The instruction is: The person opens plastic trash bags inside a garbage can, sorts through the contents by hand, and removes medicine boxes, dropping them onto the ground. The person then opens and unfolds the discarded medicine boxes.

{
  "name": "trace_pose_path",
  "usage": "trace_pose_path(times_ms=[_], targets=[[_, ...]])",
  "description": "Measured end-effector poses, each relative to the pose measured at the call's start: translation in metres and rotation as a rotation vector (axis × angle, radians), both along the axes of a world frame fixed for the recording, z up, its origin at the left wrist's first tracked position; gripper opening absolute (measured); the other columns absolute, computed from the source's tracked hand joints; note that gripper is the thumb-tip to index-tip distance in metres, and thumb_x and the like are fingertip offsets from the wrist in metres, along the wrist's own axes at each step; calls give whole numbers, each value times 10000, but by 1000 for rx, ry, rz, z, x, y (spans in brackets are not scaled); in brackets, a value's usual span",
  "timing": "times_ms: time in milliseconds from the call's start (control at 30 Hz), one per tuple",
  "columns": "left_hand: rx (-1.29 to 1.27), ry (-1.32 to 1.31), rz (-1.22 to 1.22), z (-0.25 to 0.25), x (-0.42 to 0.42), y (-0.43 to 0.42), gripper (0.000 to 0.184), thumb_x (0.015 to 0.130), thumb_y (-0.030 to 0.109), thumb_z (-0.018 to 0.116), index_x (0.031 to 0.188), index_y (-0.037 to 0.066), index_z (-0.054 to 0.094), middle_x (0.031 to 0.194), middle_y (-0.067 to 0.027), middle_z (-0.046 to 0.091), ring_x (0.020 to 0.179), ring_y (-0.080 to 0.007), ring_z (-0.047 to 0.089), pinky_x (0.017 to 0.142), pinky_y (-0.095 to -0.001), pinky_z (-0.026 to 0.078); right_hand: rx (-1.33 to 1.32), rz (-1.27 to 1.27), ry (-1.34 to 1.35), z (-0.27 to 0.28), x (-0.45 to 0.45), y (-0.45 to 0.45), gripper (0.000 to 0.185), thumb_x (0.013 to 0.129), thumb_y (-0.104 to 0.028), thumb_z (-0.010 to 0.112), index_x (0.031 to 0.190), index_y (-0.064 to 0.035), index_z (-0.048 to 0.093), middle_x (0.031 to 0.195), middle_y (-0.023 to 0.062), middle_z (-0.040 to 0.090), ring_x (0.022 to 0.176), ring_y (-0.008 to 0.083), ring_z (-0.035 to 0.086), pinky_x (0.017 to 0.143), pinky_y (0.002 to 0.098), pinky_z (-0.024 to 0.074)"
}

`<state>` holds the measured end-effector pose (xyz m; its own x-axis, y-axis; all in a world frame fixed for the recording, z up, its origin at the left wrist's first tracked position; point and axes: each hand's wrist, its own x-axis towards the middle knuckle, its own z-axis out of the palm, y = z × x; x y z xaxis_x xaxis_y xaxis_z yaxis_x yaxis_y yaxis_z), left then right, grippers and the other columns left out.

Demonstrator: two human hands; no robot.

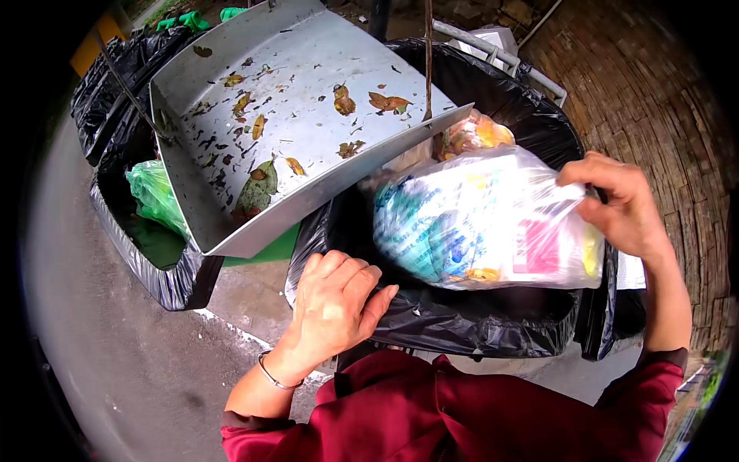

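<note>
My right hand (616,196) pinches the upper right part of a clear plastic bag of rubbish (469,223). Blue-printed, white, pink and yellow packaging shows through its film. The bag hangs tilted over the mouth of a bin lined with a black bin liner (477,327). My left hand (335,300) is curled over the near left corner of that lined rim, with its fingertips hidden and its thumb apart. Another bag of rubbish (481,132), with orange bits in it, lies behind the first one, partly covered.
A large metal dustpan (308,123) with dry leaves and dirt in it lies across the bins. On the left, a second lined bin (165,289) holds a green bag (158,192). Brick paving (654,92) runs along the right, grey ground (100,346) along the left.
</note>
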<state>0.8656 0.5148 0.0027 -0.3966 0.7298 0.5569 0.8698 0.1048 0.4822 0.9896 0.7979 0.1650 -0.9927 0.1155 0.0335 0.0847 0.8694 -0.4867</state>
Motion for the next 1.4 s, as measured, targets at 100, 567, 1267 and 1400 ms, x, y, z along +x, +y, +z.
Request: trace_pose_path(times_ms=[100, 567, 1267, 1400], targets=[[-6, -14, 10, 1, 1, -1, 230, 641, 128, 751, 790, 30, 606, 759, -80, 599, 690, -253, 534, 609, -343, 391, -282, -200, 17, 26, 1, 9, 323, 644, 97, 627, 956, 12, 624, 897, 52, 627, 784, 115, 585, 721, 243, 479], [5, 34, -18, 2, 3, -4, 199, 657, 114, 738, 778, 29, 605, 759, -78, 603, 692, -256, 529, 618, -350, 389, -458, -381, -14, -147, -86, 95, 183, 677, 63, 642, 840, -19, 621, 666, 14, 558, 603, 99, 519, 564, 234, 422], [-165, -325, -333, -2, -33, 153, 145, 826, 138, 627, 869, 1, 648, 848, -98, 629, 794, -207, 581, 731, -323, 469, -230, 68, 24, -116, -12, 55, 415, 772, -164, 668, 1168, -73, 585, 1207, 150, 514, 1148, 243, 447, 988, 337, 347], [-195, -738, -273, 8, -33, 152, 149, 860, 131, 613, 873, -13, 646, 753, -13, 600, 663, -67, 511, 619, -237, 442, -289, 59, -131, -104, -17, 40, 491, 721, -253, 731, 1169, -104, 597, 1127, 143, 532, 1122, 272, 455, 990, 350, 344]])
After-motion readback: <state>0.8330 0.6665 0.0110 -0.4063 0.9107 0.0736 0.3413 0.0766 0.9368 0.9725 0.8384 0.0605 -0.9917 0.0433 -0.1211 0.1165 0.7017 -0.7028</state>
